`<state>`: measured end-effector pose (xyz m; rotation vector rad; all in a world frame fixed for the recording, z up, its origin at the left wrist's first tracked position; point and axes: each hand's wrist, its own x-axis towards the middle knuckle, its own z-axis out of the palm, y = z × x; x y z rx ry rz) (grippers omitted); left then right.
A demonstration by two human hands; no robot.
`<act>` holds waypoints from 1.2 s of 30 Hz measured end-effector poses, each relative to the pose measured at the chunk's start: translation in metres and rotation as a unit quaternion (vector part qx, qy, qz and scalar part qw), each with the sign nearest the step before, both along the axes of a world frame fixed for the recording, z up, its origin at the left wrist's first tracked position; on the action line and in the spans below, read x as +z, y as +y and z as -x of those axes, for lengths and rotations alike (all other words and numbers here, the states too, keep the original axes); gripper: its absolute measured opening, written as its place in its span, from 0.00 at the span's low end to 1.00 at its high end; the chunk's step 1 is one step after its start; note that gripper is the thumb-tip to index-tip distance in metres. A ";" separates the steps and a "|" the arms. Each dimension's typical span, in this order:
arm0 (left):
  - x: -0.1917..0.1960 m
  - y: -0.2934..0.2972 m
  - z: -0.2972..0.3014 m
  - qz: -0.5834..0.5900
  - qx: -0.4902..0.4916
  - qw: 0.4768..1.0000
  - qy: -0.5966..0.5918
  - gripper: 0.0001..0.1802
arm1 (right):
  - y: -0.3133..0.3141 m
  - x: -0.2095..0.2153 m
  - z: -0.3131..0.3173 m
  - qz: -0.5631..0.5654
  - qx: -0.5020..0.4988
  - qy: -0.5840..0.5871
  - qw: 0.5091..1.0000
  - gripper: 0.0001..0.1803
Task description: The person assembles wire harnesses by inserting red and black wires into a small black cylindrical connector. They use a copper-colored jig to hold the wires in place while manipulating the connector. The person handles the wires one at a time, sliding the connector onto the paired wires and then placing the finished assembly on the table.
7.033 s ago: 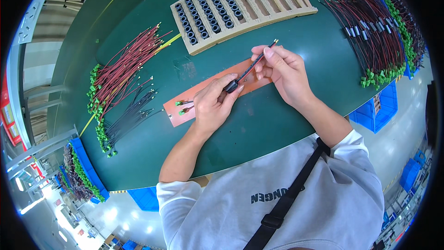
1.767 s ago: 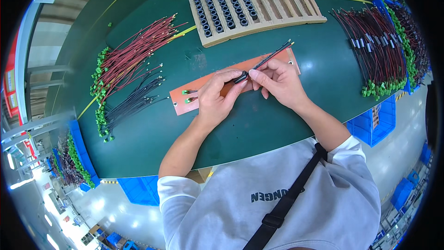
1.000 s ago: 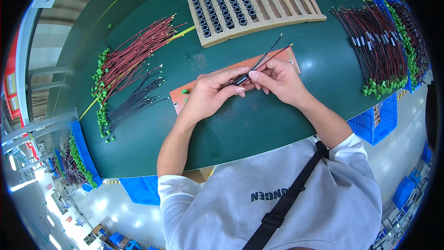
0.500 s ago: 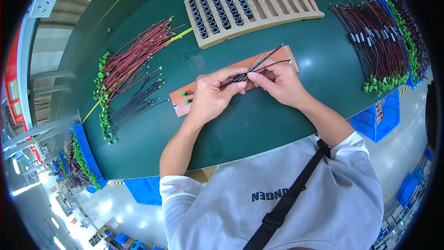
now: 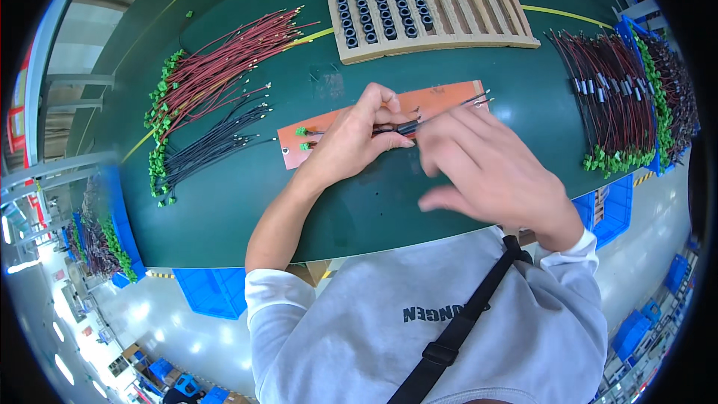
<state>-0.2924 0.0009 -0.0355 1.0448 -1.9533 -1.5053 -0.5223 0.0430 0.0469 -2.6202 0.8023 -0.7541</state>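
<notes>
My left hand pinches a pair of thin wires at a black cylindrical core over an orange-brown board. The wires' far ends reach past the board's right part. At the board's left end, two green connectors sit on the wires, beside my left wrist. My right hand is just right of the core, its thumb apart from the fingers. Motion smears those fingers, and I see nothing between thumb and fingers. Part of the wires is hidden behind both hands.
Red wires and black wires with green connectors lie at left. A slotted tray behind the board holds rows of black ring-shaped cores. Bundled wires lie at right, by a blue bin. Blue bins stand below the table edge.
My right hand has let go of the wires, come nearer to me and spread thumb from fingers. My left hand still grips at the core. The whole view has shifted slightly.
</notes>
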 end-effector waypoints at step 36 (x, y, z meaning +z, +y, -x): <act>0.005 0.042 -0.103 0.282 0.242 0.922 -0.105 0.13 | -0.039 -0.062 -0.017 0.024 -0.034 0.090 0.995 0.13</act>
